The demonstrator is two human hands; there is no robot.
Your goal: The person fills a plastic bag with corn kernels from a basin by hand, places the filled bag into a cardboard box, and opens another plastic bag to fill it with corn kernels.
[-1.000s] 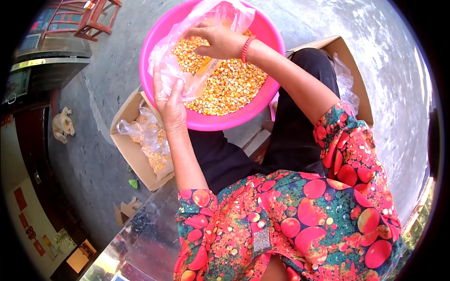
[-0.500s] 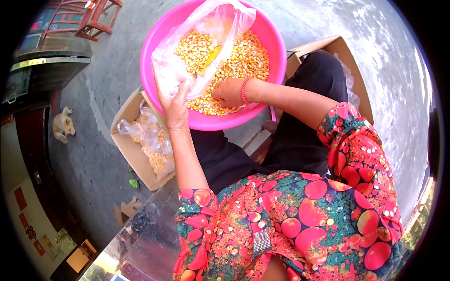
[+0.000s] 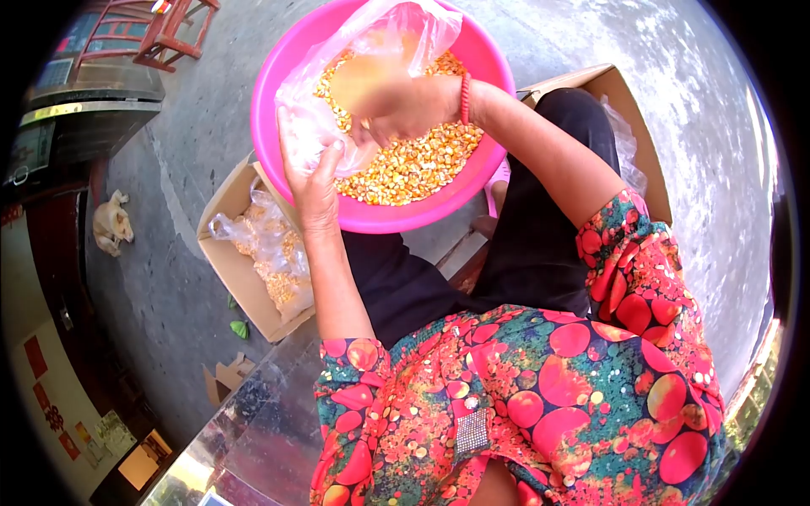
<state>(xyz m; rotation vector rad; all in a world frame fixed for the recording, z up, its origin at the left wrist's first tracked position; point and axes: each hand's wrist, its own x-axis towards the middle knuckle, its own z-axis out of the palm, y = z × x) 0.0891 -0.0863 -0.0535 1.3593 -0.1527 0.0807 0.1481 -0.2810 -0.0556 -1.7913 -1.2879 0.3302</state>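
A pink basin (image 3: 405, 221) holds yellow corn kernels (image 3: 413, 173). Inside it, on the left, lies a clear plastic bag (image 3: 308, 93) with its mouth spread and kernels showing within. My left hand (image 3: 312, 190) grips the bag's near edge at the basin's left rim, thumb over the plastic. Over the bag's mouth is my right hand (image 3: 405, 105), with a red bracelet at the wrist. Its fingers are smeared by motion, and what they hold, if anything, cannot be made out.
A cardboard box (image 3: 221, 253) with bagged kernels stands left of my legs, another box (image 3: 645, 152) with plastic bags on the right. A small light-coloured animal (image 3: 112, 223) lies on the floor at far left. A wooden chair (image 3: 169, 38) is at the upper left.
My right hand went down from above the bag into the loose kernels at the basin's near side, then rose back over the bag's mouth. My left hand stayed on the bag.
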